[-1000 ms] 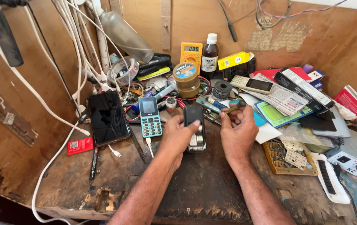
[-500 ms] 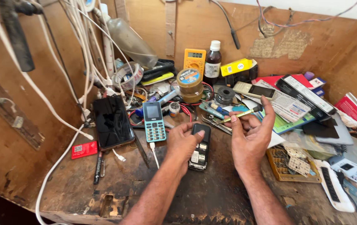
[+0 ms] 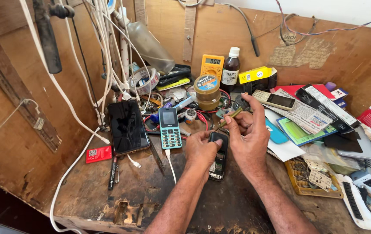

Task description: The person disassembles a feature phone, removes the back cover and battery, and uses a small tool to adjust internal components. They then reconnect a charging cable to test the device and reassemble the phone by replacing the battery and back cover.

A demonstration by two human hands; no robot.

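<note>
Far left: white cables [image 3: 70, 104] hang down the wooden side wall and trail over the worktop [image 3: 151, 195] edge. A small red card [image 3: 98, 154] lies flat near that wall, a dark pen [image 3: 113, 172] just right of it. Next, a black smartphone [image 3: 127, 126], screen up and dark, then a teal keypad phone [image 3: 170, 128] lying beside it, with a white cable end near its lower edge.

Centre: the left hand [image 3: 200, 149] rests on the worktop, its grip clamped on a small black opened phone [image 3: 218, 157], thumb on the upper end, fingers around the left side. The phone lies flat, inner board showing at its lower half. The right hand [image 3: 249, 138] sits just beside it, touching the phone's right edge; thumb and forefinger are pinched together on a thin brass-coloured tool [image 3: 229, 118], tip angled down-left above the phone's top.

Behind the hands: a round tin [image 3: 206, 89], a yellow multimeter [image 3: 212, 66] and a dark bottle [image 3: 230, 69] with white cap, standing upright.

Right: a slim silver phone [image 3: 274, 99], printed papers and cards in a heap, a wooden tray [image 3: 299, 187] of small parts, a white device [image 3: 359, 207] at the worktop's right edge.
</note>
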